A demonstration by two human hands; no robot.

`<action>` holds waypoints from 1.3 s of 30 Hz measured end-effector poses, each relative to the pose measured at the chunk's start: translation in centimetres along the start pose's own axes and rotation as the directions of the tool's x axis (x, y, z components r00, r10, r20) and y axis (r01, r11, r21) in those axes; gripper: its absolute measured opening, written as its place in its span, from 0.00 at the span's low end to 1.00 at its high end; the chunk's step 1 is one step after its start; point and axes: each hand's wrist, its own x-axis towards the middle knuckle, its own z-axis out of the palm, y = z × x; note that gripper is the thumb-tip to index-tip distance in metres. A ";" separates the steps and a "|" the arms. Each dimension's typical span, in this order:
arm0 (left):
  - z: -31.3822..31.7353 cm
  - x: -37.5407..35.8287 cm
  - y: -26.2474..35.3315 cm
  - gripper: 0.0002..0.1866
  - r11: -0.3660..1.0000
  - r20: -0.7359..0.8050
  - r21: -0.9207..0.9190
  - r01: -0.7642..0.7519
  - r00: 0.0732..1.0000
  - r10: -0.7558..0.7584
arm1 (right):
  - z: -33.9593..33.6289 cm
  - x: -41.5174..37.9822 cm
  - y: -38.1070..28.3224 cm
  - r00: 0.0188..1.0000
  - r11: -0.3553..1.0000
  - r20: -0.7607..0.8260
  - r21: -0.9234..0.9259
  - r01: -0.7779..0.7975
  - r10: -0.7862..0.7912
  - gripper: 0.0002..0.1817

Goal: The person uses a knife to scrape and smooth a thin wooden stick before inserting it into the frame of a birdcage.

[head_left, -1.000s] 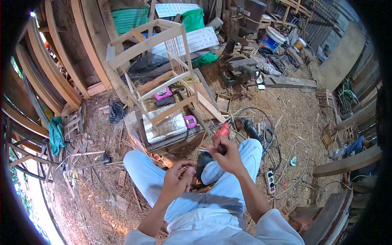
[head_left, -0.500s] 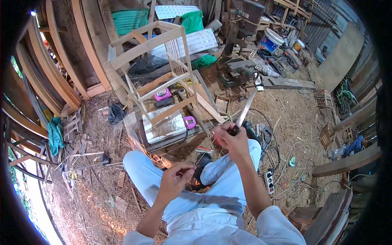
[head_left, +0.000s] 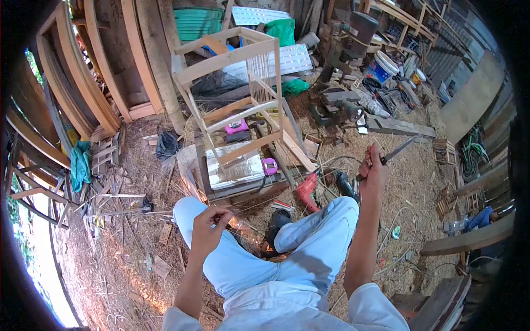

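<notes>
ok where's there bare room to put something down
Roomiest is the shavings-strewn floor, bordered by your right hand, the grey plank and the small crate. The low bench is crowded beneath the wooden frame, and so is the floor around the red drill.

No lettering or number can be read.

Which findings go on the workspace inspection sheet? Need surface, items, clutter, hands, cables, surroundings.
Surface: low bench bears a slatted wooden frame and two pink items; ground strewn with shavings and sticks.
Items in use: knife, blade bare, pointing away from the body.
Clutter: red power tool on the ground near the right knee.
Hands: right hand grips the knife; left hand raised, fingers bent, contents unclear.
Cables: dark cord beyond the red power tool; routing unclear.
Surroundings: vise, buckets, leaning timber.
</notes>
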 end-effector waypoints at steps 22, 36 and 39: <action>4.6 0.9 2.7 0.05 0.968 -0.060 0.126 -0.217 0.972 0.226 | 4.8 -14.4 9.0 0.713 0.938 0.661 -0.347 0.013 0.234 0.07; 1.5 1.7 -0.5 0.04 0.898 -0.249 0.391 -0.201 0.916 0.314 | 2.3 -9.1 5.6 0.888 0.926 0.360 -0.340 -0.163 0.288 0.08; -1.0 2.5 -1.5 0.05 0.888 -0.354 0.444 -0.125 0.886 0.301 | 0.9 -7.4 5.9 0.901 0.940 0.268 -0.122 -0.320 0.342 0.09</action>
